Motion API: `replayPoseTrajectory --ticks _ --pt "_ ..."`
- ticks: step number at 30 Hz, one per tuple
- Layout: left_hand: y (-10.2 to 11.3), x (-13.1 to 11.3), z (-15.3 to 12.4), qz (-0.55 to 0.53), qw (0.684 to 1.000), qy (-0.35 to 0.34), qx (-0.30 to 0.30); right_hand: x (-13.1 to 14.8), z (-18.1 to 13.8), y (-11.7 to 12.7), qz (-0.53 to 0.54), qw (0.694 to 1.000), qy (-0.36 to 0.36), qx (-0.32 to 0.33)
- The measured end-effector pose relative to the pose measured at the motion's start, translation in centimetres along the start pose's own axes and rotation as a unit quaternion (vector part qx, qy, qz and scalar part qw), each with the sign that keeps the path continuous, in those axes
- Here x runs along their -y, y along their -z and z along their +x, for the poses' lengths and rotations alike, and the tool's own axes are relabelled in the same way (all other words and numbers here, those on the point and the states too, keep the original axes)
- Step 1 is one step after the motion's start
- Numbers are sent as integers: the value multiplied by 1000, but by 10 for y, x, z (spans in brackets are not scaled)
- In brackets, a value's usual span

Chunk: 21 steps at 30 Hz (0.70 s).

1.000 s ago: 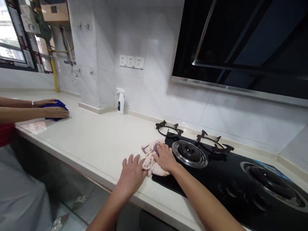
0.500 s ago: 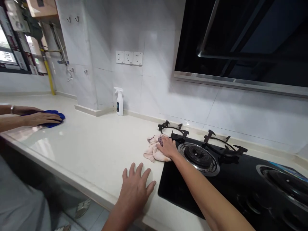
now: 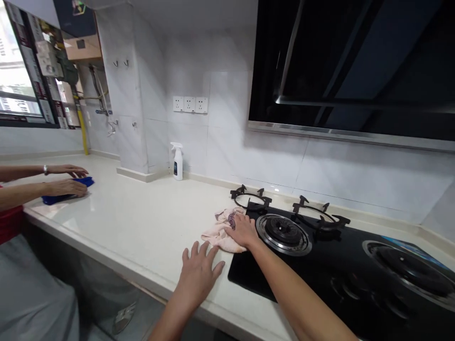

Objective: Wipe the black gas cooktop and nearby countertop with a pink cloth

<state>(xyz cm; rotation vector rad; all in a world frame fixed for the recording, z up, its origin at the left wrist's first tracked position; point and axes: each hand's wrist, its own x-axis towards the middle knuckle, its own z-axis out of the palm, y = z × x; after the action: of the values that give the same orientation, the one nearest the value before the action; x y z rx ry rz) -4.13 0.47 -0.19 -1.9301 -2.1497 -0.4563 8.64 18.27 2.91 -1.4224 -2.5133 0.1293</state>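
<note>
My right hand [image 3: 242,230] lies on a crumpled pale pink cloth [image 3: 217,237] with a dark pattern, its fingers gripping it against the counter. The cloth rests at the left edge of a black gas hob [image 3: 249,274], and its underside is hidden. My left hand [image 3: 199,269] is spread with nothing in it, close in front of the cloth, over the white counter [image 3: 142,222]. Just right of the cloth sits a round burner [image 3: 283,228].
Two black pan supports [image 3: 251,201] stand behind the hob. A white spray bottle [image 3: 178,163] stands by the wall. At far left, another person's hands [image 3: 73,184] work with a blue cloth [image 3: 53,199]. A dark range hood [image 3: 341,71] hangs above the hob.
My right hand has drawn the cloth slightly toward the counter's front. My left hand stays spread. The other person's hands have shifted, one lifting off the blue cloth. The view has tilted up.
</note>
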Motion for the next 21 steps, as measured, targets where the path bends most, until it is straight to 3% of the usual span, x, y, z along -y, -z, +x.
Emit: replayPoseTrajectory --ticks 11,21 --pt "11 2 6 23 999 9 30 -4 -69 16 55 998 26 10" --pt "19 0 7 40 999 0 35 -93 -142 42 45 999 -3 -17"
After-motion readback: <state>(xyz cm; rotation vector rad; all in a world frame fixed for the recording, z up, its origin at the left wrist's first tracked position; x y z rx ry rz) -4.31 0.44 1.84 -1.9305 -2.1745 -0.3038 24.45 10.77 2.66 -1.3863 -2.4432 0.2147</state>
